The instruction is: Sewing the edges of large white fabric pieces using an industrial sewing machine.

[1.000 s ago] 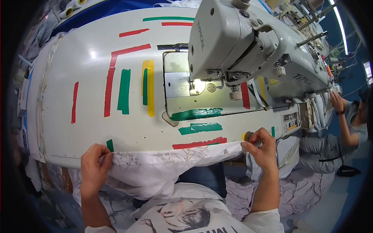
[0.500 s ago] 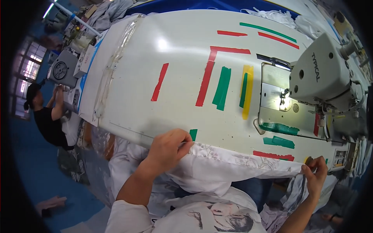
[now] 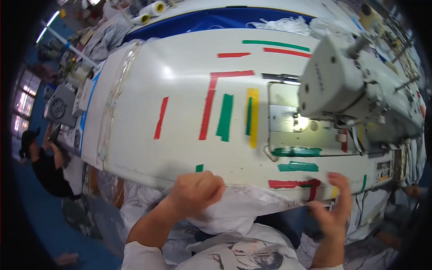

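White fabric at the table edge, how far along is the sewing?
Done: nothing looks sewn; the bed under the sewing machine needle is bare. In hand: the left hand and right hand grip the white fabric stretched along the table front edge. Left, probably: getting the fabric up to the needle and stitching.

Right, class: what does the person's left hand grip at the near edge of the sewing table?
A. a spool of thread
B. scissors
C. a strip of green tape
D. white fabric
D: the left hand is closed on bunched white fabric lying along the table's near edge.
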A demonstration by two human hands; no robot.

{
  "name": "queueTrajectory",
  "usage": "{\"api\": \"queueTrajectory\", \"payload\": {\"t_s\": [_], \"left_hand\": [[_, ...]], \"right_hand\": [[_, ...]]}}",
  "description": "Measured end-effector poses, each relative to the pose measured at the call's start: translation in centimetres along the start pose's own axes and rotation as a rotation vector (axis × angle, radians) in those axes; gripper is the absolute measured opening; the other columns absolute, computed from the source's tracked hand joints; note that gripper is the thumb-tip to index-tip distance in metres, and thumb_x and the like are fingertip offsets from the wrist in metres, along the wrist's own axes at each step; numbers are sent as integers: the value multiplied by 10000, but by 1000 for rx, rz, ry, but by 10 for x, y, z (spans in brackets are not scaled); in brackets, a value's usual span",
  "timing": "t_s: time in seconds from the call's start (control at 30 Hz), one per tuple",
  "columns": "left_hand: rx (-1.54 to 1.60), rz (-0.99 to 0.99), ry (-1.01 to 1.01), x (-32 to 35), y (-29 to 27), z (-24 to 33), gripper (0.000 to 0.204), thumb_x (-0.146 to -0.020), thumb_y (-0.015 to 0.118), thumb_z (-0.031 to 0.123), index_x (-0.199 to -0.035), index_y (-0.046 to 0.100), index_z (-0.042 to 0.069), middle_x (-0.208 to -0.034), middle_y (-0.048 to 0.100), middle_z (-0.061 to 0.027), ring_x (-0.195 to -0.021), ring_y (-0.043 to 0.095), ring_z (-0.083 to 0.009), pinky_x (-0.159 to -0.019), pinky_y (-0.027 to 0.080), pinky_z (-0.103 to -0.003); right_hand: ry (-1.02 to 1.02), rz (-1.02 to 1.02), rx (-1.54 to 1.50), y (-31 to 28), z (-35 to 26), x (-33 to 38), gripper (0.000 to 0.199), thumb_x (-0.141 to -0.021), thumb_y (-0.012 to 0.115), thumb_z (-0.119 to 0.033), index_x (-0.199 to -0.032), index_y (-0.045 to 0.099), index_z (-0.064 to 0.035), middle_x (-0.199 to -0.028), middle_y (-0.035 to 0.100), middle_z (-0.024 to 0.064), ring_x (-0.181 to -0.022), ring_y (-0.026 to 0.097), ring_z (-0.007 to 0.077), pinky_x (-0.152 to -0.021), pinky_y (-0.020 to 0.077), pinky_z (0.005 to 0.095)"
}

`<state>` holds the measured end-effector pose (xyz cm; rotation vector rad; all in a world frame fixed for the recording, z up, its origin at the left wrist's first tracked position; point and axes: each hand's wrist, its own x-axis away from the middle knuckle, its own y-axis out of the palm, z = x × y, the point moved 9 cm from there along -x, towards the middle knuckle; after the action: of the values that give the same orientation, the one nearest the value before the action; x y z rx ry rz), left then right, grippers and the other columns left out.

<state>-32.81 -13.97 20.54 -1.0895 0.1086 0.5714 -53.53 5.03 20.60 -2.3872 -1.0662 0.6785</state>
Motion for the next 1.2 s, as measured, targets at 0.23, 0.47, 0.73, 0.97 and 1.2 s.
{"api": "queueTrajectory", "payload": {"t_s": [0.23, 0.47, 0.73, 0.97, 1.2], "left_hand": [[110, 50, 149, -67, 32, 47, 182, -668, 738, 39, -787, 609, 89, -630, 548, -35, -516, 552, -209, -462, 429, -307], [182, 44, -127, -115, 116, 9, 133, -787, 682, 76, -872, 583, 54, -764, 627, -118, -661, 611, -331, -567, 477, -401], [20, -1, -81, -139, 133, -13, 195, -794, 642, 130, -862, 483, 39, -789, 551, -121, -668, 581, -350, -572, 468, -425], [-15, -32, -76, -147, 136, -19, 294, -687, 705, 93, -878, 485, 54, -818, 553, -93, -706, 599, -305, -594, 480, -389], [-43, -29, -18, -149, 135, -16, 254, -687, 679, 64, -843, 479, 53, -785, 522, -87, -696, 594, -274, -570, 474, -359]], "right_hand": [[316, -373, -584, 82, 9, -2, 163, -850, 686, -69, -972, 629, 22, -848, 657, 52, -739, 578, 83, -641, 454, 215], [256, -192, -6, 30, 75, -85, 121, -813, 674, -89, -793, 625, 19, -618, 606, 131, -558, 583, 232, -560, 473, 330], [190, -563, 430, 70, 130, -116, 451, -769, 693, -111, -1193, 557, -42, -1173, 599, 134, -1102, 560, 269, -958, 434, 383], [-87, -392, 544, 53, 93, -127, 497, -836, 638, -187, -1293, 511, -42, -1278, 551, 163, -1163, 538, 277, -997, 419, 394], [-416, -170, 891, 50, 64, -131, 585, -821, 648, -327, -1294, 495, -18, -1297, 524, 217, -1196, 498, 335, -1018, 374, 426]]}}
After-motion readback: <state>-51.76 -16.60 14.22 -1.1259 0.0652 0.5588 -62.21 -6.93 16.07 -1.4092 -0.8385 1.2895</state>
